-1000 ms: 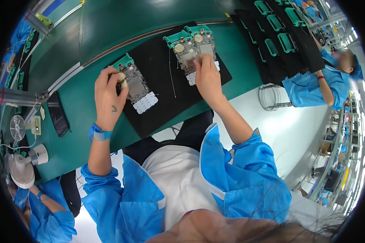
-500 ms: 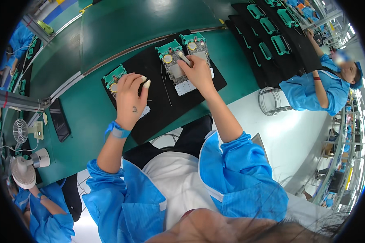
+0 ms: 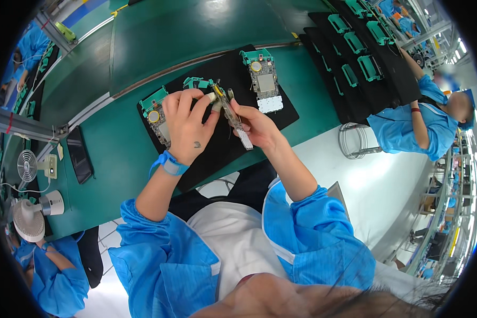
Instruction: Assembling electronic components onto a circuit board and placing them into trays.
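Note:
My left hand (image 3: 188, 124) and my right hand (image 3: 257, 127) hold a circuit board (image 3: 231, 115) between them, tipped up nearly on edge above the black mat. The left thumb and forefinger, in pale finger cots, pinch its upper end near a yellow-rimmed round part. My right fingers grip its side, lower down. A green plastic bracket (image 3: 197, 82) shows just beyond the left fingers; whether it is joined to the held board I cannot tell. Another board with a green bracket (image 3: 263, 82) lies flat to the right. A third board (image 3: 155, 117) lies left, partly behind my left hand.
The black mat (image 3: 212, 159) lies on a green bench (image 3: 116, 196). A dark phone-like slab (image 3: 78, 155) and a white fan (image 3: 29, 220) are at the left. Black racks with green brackets (image 3: 368, 68) stand at the right, beside a co-worker in blue (image 3: 413, 122).
The middle board has been lifted off the mat and tipped on edge. My left hand has moved right to grip it along with my right hand.

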Motion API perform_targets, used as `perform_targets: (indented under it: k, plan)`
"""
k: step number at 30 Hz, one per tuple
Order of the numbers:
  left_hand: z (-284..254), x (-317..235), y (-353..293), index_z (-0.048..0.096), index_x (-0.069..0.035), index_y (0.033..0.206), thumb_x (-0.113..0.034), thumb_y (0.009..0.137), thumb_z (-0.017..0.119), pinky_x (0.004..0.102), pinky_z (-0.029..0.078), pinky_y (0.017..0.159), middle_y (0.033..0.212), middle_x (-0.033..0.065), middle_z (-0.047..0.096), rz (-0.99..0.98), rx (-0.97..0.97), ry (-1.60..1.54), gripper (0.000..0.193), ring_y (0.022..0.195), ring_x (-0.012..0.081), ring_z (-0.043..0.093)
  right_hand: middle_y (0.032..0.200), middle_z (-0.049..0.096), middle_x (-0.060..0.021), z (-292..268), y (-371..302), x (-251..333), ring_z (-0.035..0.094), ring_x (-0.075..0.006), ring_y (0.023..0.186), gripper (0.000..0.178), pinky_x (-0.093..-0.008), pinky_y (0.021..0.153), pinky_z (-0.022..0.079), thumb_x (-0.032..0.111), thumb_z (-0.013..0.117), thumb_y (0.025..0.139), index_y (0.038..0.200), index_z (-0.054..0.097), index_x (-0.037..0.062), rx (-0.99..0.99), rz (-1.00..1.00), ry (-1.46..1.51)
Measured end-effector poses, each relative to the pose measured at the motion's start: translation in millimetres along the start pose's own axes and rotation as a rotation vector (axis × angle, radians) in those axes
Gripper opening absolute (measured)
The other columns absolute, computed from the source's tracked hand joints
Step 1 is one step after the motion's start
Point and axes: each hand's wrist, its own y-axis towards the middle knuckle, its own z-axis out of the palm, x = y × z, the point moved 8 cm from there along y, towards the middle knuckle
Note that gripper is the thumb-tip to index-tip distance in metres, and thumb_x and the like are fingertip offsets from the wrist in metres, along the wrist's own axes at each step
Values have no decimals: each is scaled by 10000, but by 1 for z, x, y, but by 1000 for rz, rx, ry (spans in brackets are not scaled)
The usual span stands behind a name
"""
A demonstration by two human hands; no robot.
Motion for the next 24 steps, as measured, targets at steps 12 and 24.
perform_targets:
  k: [12, 24]
  plan:
    - [4, 32, -12, 666, -22, 862, 18, 625, 743, 348, 427, 810, 990, 62, 528, -166, 199, -268, 252, 969, 271, 459, 717, 543, 0, -5, -11, 31, 503, -121, 573, 301, -275, 552, 423, 277, 663, 895, 921, 615, -19, -374, -480, -889]
    - [25, 31, -12, 607, 49, 902, 39, 692, 684, 378, 429, 870, 1054, 113, 503, -115, 391, -286, 224, 1040, 324, 445, 894, 562, -31, 58, -33, 46, 611, -168, 644, 147, -289, 527, 476, 67, 694, 809, 948, 653, 40, -328, -1093, -1669]
